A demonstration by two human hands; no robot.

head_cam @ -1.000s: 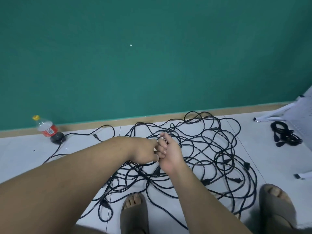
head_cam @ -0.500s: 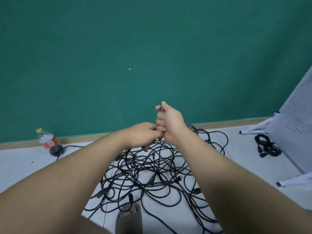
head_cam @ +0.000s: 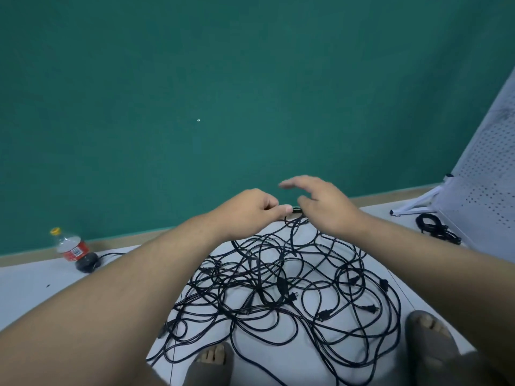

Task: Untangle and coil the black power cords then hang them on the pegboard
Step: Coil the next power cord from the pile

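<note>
the step in hand looks like untangling. the left hand (head_cam: 250, 211) pinches one strand (head_cam: 296, 210) between thumb and fingers and holds it up above the heap. the right hand (head_cam: 326, 204) hovers just beside that strand with its fingers spread and loosely curved, holding nothing. the two hands are near each other but apart.

the black power cords (head_cam: 278, 288) lie as one loose tangle on the floor (head_cam: 28, 296), between the person's feet and the green wall (head_cam: 250, 79).

the next move, i judge, calls for the right hand to close on the strand just past the pinch. it can then be drawn out hand over hand toward a plug and lifted clear of each crossing. a hard pull would likely tighten the loops. coiling and hanging of this strand are not yet begun.

counted:
- two hands, and one raised strand.
- one tangle; how many separate cords make it up cannot be told, though several plugs (head_cam: 323, 314) show among the loops.
- one small coiled bundle (head_cam: 434, 228) on the floor just beside the pegboard, not hung.
- one white pegboard (head_cam: 485, 174), at the right edge.
- one bottle (head_cam: 71, 247) by the wall on the left.
- two sandalled feet (head_cam: 211, 363).
</note>
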